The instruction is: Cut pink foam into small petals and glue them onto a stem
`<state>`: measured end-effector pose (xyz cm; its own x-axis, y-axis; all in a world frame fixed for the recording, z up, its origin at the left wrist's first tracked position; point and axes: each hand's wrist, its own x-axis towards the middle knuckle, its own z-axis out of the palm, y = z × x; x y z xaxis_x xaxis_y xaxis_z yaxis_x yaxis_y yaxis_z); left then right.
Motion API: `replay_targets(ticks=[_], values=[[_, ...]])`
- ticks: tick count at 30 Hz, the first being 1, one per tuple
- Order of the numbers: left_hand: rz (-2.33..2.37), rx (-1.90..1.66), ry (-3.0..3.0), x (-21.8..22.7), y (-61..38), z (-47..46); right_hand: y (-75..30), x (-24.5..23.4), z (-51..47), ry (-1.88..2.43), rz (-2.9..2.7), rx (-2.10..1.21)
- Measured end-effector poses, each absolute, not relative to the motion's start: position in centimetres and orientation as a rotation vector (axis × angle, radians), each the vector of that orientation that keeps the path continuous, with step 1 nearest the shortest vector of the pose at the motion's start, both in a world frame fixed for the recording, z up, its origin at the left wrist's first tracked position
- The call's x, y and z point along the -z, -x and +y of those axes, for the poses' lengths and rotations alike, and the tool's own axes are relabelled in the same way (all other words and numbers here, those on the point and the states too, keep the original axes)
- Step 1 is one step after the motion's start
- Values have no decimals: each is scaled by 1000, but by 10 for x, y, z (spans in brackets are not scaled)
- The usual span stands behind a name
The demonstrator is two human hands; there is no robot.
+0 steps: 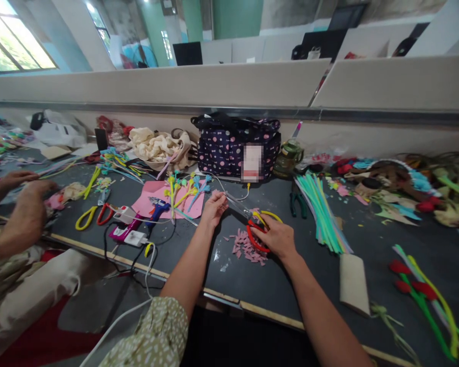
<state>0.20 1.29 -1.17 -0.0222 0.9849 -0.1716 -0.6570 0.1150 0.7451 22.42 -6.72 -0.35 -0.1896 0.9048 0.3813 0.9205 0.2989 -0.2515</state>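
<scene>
My right hand is closed round the red and yellow handles of a pair of scissors, whose blades point left toward my left hand. That hand's fingers are pinched together near the blade tips, on something too small to name. A heap of small pink paper scraps lies on the dark table just below the scissors. A pink sheet with coloured craft flowers on it sits left of my left hand.
A dotted dark bag stands at the back. A bundle of green sticks and green pliers lie to the right; red tulip stems are at the far right. Another person's hands work at the left, near spare scissors and cables.
</scene>
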Motion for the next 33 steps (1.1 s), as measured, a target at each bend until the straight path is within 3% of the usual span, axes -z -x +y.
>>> replay_targets(ticks=[33], values=[[698,-1371,-313,15,-7,12,-226,5,-68,1563,-2125,-24]])
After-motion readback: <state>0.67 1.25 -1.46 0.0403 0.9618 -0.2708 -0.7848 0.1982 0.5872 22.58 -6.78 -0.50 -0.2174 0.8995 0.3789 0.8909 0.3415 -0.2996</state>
